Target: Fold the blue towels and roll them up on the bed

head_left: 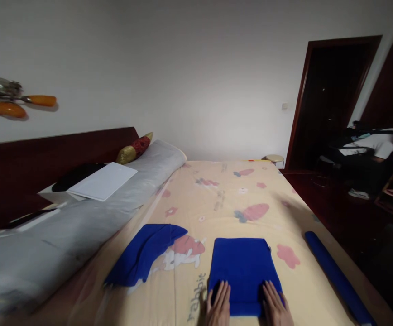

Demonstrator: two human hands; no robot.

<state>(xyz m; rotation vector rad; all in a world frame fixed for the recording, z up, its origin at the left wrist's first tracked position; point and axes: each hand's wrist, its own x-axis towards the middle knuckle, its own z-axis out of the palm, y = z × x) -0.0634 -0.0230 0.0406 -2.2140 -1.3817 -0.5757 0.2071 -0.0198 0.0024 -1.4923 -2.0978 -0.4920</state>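
A flat blue cloth [242, 267], towel-like and squared into a rectangle, lies on the bed near its front edge. On its near left corner rests my left hand [219, 302], fingers stretched out flat. My right hand [274, 302] lies the same way on the near right side, fingers extended. Neither hand grasps anything. To the left, a second blue cloth [149, 253] is spread loosely and rumpled. A long, narrow blue cloth roll or folded strip [337, 276] lies along the right side of the bed.
The bed sheet [217, 217] is patterned with carrots and rabbits. A grey bolster [91, 231] runs along the dark headboard [64, 154], with a white board [104, 181] on it. A person [383, 145] bends near the doorway; a stool [274, 158] stands beyond the bed.
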